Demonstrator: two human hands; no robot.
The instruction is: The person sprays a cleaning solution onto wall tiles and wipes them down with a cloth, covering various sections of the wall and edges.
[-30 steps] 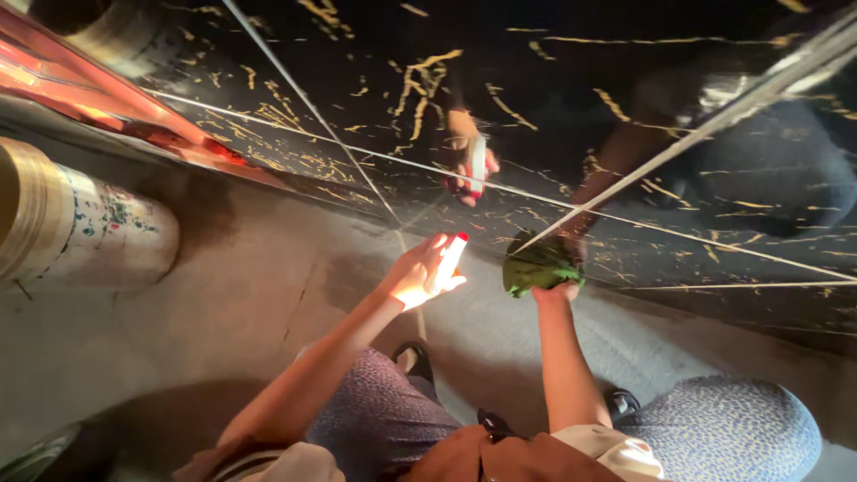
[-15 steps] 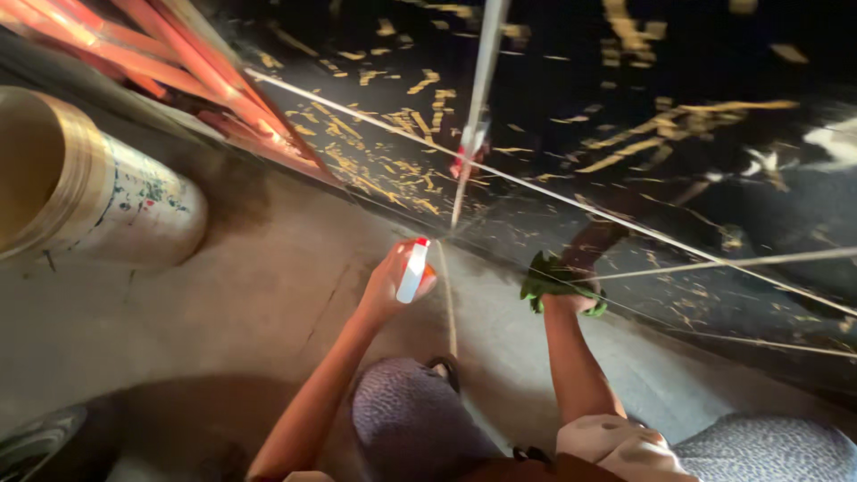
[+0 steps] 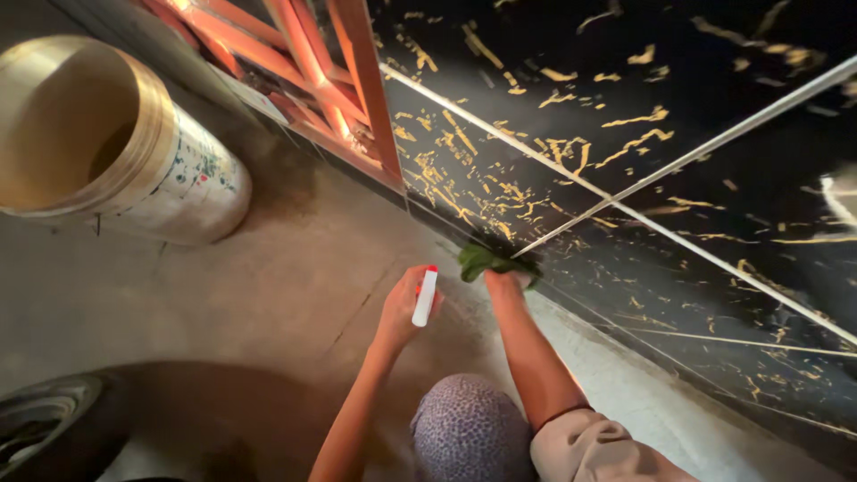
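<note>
Here, from left to right:
Far left: a dark tyre (image 3: 36, 428) is showing at the bottom corner, partly cut by the edge.
Upper left: a big cylinder drum (image 3: 134, 143) with a gold rim is lying on its side on the concrete floor (image 3: 268, 303), its open mouth facing the camera.
Top centre: an orange metal frame (image 3: 357, 89) is standing against the wall base.
Left hand: the left hand (image 3: 406, 308) is closing its fingers around a small white spray bottle (image 3: 425, 299) with a red cap, holding it upright just above the floor.
Right hand: the right hand (image 3: 504, 286) is pressing a crumpled green cloth (image 3: 486, 261), fingers closed on it, against the low edge of the wall, just beside the bottle.
Right: the black glossy tile wall (image 3: 696, 178) with gold veins and pale joints is filling this side.
Bottom: a patterned knee (image 3: 469, 433) is showing between the two forearms.
</note>
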